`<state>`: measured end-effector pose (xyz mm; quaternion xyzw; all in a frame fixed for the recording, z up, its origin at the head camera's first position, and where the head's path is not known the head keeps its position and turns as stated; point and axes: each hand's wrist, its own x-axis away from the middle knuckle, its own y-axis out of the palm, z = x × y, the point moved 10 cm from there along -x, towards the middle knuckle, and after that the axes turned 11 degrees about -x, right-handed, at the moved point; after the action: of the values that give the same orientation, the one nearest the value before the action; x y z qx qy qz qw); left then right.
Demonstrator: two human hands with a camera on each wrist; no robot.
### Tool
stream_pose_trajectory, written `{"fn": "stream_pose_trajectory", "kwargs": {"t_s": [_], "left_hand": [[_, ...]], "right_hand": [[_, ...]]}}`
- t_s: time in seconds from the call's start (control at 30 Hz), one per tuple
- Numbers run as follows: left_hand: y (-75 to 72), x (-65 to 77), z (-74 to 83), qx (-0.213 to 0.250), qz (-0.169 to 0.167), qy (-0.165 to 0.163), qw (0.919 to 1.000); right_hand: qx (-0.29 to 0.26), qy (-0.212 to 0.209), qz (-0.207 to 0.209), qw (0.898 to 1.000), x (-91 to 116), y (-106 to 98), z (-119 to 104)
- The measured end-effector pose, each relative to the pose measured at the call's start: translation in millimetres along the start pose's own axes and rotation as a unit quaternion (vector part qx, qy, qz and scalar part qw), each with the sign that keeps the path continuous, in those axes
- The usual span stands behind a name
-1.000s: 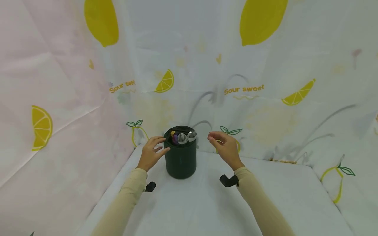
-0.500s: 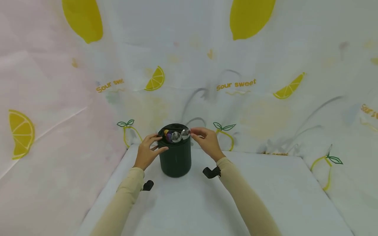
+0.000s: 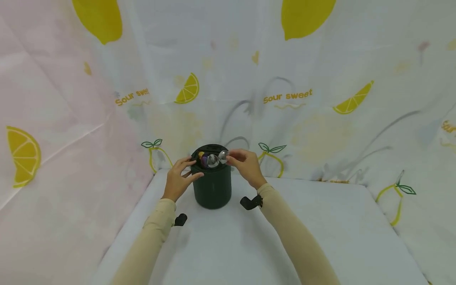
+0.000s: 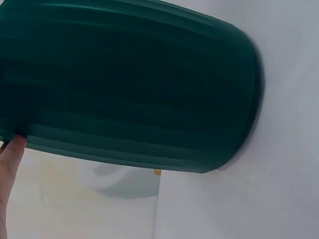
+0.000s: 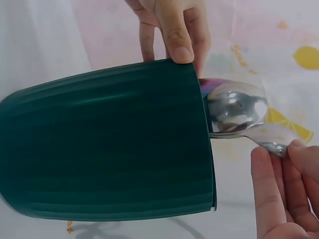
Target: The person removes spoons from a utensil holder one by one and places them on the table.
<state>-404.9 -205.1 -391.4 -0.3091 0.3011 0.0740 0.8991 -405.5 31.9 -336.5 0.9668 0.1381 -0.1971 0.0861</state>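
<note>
We stand at the white cloth-covered table (image 3: 320, 221); the dark green, ribbed, cylindrical container (image 3: 212, 190) stands upright near its far edge, closer to the far left corner than the far right; our left hand (image 3: 178, 181) holds its rim, thumb spread from the fingers and pressed on the outer wall; our right hand (image 3: 248, 167) pinches the bowl of a shiny silver metal spoon (image 5: 274, 136) between thumb and fingertips; the spoon's handle runs down inside the container, beside a second round-bowled silver metal spoon (image 5: 238, 108), with a purple glossy piece (image 3: 204, 160) and a small yellow piece (image 3: 201, 154) next to that; we judge the step in hand to be gripping the spoon while steadying the container; the next move, we think, calls for a firm pinch and a straight upward lift, keeping the handle off its neighbours.
</note>
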Motion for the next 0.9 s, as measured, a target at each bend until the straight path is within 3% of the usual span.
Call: {"fn": "stream_pose_trajectory", "kwargs": {"t_s": [0.13,0.3,0.67,0.9], "left_hand": [[-1.4,0.5,-0.6,-0.012,-0.004,-0.005,0.9999],[-1.1,-2.5,1.8,-0.016,-0.005,-0.003,0.9999],[-0.6,-5.6,4.9,-0.018,-0.013,-0.004,0.9998],[0.0,-4.5,3.7,-0.018,-0.013,-0.007,0.9997]], "right_hand": [[-0.034,-0.004,0.007,0.999,-4.5,-3.3,16.4],[-0.031,-0.017,0.011,0.999,-6.5,-5.1,11.5],[-0.044,-0.036,0.011,0.998,-7.0,-15.0,-18.8],[-0.088,-0.084,0.019,0.992,-8.6,-29.6,-62.1]]}}
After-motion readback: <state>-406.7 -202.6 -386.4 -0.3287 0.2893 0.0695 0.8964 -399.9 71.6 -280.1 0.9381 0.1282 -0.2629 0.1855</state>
